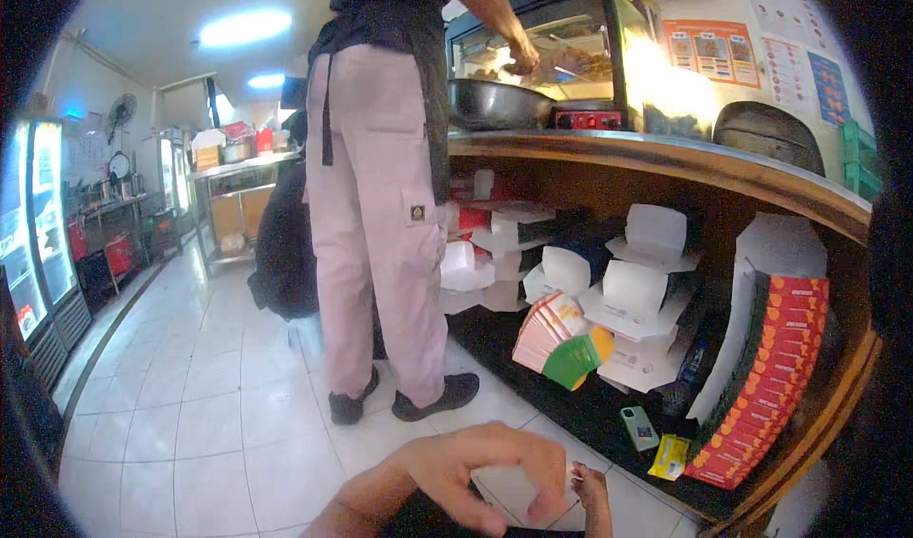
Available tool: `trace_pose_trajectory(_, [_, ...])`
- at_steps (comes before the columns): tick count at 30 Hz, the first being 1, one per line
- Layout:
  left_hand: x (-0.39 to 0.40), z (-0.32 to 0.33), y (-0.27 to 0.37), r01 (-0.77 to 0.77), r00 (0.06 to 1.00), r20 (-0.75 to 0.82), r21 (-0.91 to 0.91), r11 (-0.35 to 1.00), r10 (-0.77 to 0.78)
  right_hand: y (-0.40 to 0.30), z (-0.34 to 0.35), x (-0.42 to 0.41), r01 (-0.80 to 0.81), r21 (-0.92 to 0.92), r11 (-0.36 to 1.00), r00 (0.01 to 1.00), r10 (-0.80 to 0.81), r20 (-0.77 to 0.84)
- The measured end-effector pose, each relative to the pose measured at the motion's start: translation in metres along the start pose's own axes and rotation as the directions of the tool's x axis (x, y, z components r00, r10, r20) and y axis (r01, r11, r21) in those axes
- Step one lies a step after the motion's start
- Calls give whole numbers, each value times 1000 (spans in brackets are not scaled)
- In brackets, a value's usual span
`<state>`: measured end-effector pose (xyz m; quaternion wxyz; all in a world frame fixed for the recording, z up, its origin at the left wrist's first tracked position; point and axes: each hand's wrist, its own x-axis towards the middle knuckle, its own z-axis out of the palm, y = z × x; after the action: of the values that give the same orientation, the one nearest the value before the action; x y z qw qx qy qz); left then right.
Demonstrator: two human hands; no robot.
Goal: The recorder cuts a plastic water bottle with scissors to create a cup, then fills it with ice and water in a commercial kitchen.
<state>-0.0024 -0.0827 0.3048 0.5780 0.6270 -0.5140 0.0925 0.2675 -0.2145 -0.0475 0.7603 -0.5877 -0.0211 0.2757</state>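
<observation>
My left hand (pixel 499 467) is large at the bottom middle, above the tiled floor, its fingers curved and apart with nothing seen between them. Just right of it is my right hand (pixel 590 486), its fingers bent close together; a tiny pale spot shows at the fingertips, too small to name. Beyond my right hand, on the dark lower shelf, lie a light green phone (pixel 639 427) and a yellow packet (pixel 669 457). A long row of red printed cartons (pixel 770 381) stands beside them. Fanned green, orange and white printed cards or sleeves (pixel 563 338) lie farther back.
A co-worker in pale trousers (pixel 385 217) stands close ahead, one hand at a lit glass food warmer (pixel 535 46). Stacked white paper boxes (pixel 635 295) fill the shelf under the wood-edged counter (pixel 642 149). A dark bowl (pixel 499 104) sits on top. Glass-door fridges (pixel 46 202) stand left.
</observation>
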Motion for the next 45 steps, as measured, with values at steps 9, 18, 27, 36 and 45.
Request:
trace_pose_trajectory(9, [-6, -36, 4, 120, 714, -655, 464, 878, 249, 1, 5, 1, -35, -86, 996, 999, 33, -27])
trace_pose_trajectory(18, [80, -51, -8, 224, 943, -317, 832, 508, 103, 5, -2, 10, -49, 20, 999, 999, 48, 13])
trace_pose_trajectory(27, [36, -18, -204, 279, 956, -131, 687, 671, -263, -26, -9, 1, 246, -73, 967, 966, -250, -64])
trace_pose_trajectory(36, [-58, 25, -348, 791, 611, -619, 459, 404, -494, -26, -221, 74, 575, -335, 746, 765, -636, -102])
trace_pose_trajectory(45, [-21, 107, -459, 714, 698, -524, 567, 411, -488, -97, -184, -29, 570, 319, 757, 776, -368, -513])
